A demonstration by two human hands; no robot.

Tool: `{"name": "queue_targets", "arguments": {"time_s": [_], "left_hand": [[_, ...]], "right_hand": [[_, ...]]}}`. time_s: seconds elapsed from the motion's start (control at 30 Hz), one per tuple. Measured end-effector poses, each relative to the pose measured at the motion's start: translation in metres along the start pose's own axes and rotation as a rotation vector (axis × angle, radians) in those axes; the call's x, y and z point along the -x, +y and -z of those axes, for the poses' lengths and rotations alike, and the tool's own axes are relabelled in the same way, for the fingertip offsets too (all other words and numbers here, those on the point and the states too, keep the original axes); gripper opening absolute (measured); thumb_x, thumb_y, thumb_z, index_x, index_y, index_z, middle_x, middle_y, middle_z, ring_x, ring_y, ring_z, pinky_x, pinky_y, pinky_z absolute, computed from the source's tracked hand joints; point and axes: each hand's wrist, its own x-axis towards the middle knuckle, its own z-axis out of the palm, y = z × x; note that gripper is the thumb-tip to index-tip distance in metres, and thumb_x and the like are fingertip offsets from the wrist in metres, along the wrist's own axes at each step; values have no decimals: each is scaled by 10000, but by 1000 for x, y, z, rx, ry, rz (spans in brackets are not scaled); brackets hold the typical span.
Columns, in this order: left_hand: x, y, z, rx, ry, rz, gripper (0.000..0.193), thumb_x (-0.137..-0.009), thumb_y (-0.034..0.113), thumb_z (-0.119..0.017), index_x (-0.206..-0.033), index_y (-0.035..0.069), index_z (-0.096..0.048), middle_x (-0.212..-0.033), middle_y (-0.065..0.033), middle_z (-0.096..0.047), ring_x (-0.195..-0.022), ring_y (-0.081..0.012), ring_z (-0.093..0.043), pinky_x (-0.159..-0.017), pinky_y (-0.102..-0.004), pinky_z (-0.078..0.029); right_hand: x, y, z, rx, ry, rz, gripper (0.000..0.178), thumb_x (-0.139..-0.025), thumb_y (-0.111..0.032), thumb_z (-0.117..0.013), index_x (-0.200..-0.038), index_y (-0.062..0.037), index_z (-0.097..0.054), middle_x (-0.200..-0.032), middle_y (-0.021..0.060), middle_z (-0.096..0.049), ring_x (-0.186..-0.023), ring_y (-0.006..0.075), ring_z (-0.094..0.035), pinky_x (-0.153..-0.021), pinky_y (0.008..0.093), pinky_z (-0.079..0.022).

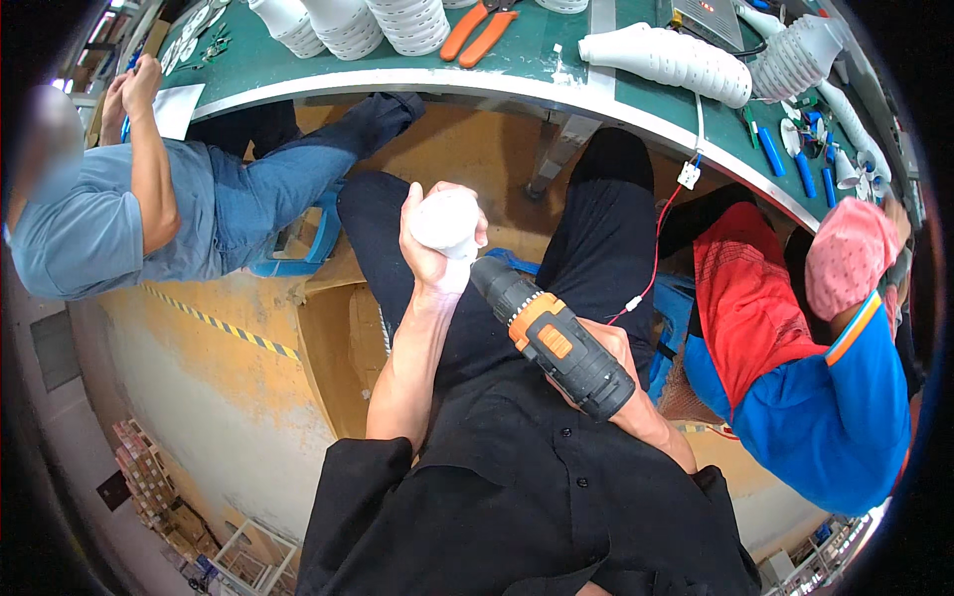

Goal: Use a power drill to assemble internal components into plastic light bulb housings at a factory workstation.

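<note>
My left hand (422, 256) is closed around a white rounded plastic housing (444, 218), its smooth face turned up. In my right hand (611, 343) is a black and orange cordless drill (556, 343), its handle mostly hidden beneath the body. The drill's chuck points up and left, close to the housing and the wrist of my left hand. Whether the tip touches the housing cannot be made out. Both hands are above my lap, short of the workbench (477, 81).
Stacked white perforated cups (407, 25) and orange-handled cutters (479, 35) lie on the bench. At right are stacked white housings (666, 62), blue cylinders (770, 151) and a red cable (656, 243). Co-workers sit left (149, 219) and right (785, 348). A cardboard box (343, 348) stands beside my leg.
</note>
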Motion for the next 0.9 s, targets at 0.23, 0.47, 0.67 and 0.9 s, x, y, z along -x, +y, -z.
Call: {"name": "queue_targets", "arguments": {"time_s": [0.23, 0.47, 0.67, 0.9], "left_hand": [[2, -3, -4, -56, -42, 22, 546, -1035, 460, -347, -931, -10, -605, -665, -163, -610, -548, -237, -570, -501, -317, -481], [-8, -1, 1, -36, -57, -2, 551, -1041, 449, -330, -927, -14, -606, -661, -164, -607, -539, -240, -562, -497, -326, -469], [-14, 0, 6, -96, -90, -2, 570, -1044, 481, -327, -906, 8, -613, -677, -131, -621, -556, -250, -603, -500, -344, -480], [-21, 38, 8, -49, 15, -108, 510, -1039, 442, -355, -935, 8, -602, -671, -120, -551, -568, -225, -526, -482, -324, -424]], "right_hand": [[-1, 3, -2, -20, 17, -5, 258, -712, -69, -732, -929, 39, -644, -824, 154, -654, -720, 320, -688, -619, 371, -521], [-2, 0, -1, 56, 32, 6, 233, -689, -18, -734, -907, 13, -657, -801, 134, -645, -703, 310, -683, -616, 351, -533], [2, -1, 1, 20, 66, -9, 225, -705, -55, -727, -898, 13, -635, -770, 139, -624, -684, 326, -665, -598, 385, -502], [6, -7, 10, -57, 37, -48, 200, -725, -43, -735, -898, 8, -647, -741, 142, -631, -668, 301, -678, -582, 372, -501]]}}
